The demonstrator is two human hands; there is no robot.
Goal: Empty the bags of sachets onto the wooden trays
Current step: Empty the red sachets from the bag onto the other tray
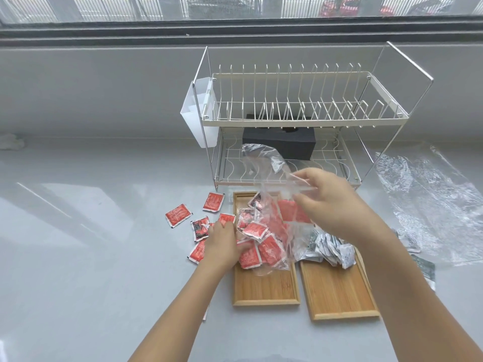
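Observation:
Two wooden trays lie side by side on the grey table: a left tray [265, 290] and a right tray [339, 293]. My right hand [332, 205] pinches a clear plastic bag [264, 178] and holds it up above the left tray. Red sachets [252, 231] are heaped on the far half of the left tray, and several more [178, 215] lie scattered on the table to its left. My left hand [222, 244] rests on the red sachets at the tray's left edge, fingers extended. Silver-white sachets [330, 248] are piled on the far end of the right tray.
A two-tier wire dish rack [300, 113] stands behind the trays, with a white plastic cup [198, 118] on its left side and a black box [285, 143] on its lower tier. A crumpled clear plastic bag [431, 202] lies on the table to the right.

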